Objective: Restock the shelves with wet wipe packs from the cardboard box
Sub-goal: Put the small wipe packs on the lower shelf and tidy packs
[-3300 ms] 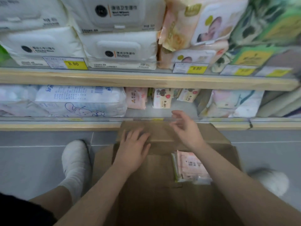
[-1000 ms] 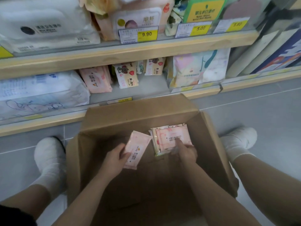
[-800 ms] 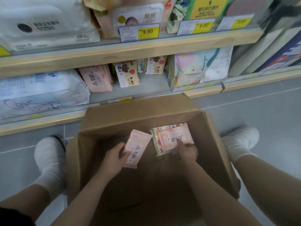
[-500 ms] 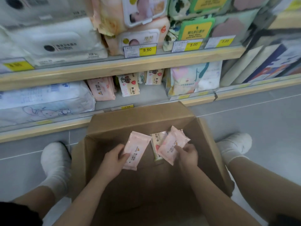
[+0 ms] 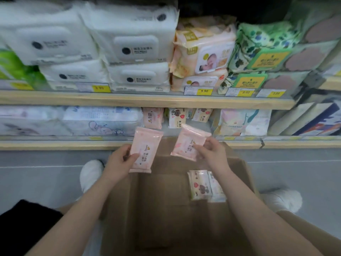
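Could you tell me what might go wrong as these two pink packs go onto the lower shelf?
The right hand pinches its pink pack by one edge with the fingers, tilted, so it may slip back into the cardboard box. The slot beside the shelved pink packs looks narrow; pushing in could topple the neighbouring heart-print packs. The left hand grips its pack more fully.
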